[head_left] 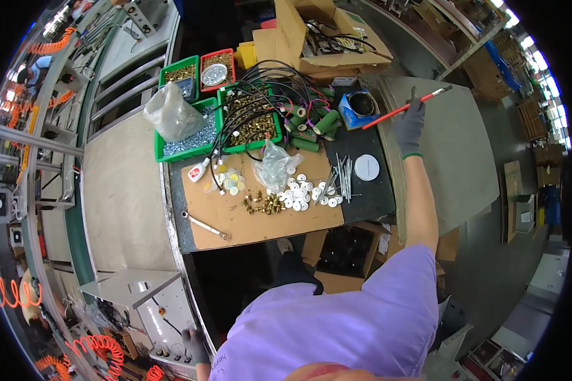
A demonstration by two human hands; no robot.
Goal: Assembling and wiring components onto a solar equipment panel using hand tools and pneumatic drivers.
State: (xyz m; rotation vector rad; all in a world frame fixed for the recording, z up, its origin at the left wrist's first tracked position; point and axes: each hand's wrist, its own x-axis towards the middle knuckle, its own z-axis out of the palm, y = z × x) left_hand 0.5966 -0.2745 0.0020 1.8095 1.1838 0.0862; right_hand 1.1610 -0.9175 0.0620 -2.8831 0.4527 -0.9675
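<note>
My right hand (410, 124), in a grey glove, is closed around a slim red-handled brush (397, 113) with a pale collar and a dark tip. It is raised above the grey board right of the bench. Just left of it stands a blue box (347, 114) holding a round tub of black stuff (361, 104). Low on the left, my gloved left hand (194, 343) is beside a pale metal housing (165, 320) with several round fittings along its lower edge. Its fingers are too small and dim to read.
On the bench are brass fittings (260, 203), white round caps (299, 192), long screws (344, 174), a wrench (205, 226), a white disc (367, 167), green bins (187, 152), black cables (241, 105) and green cylinders (326, 122). An open carton (343, 63) stands behind.
</note>
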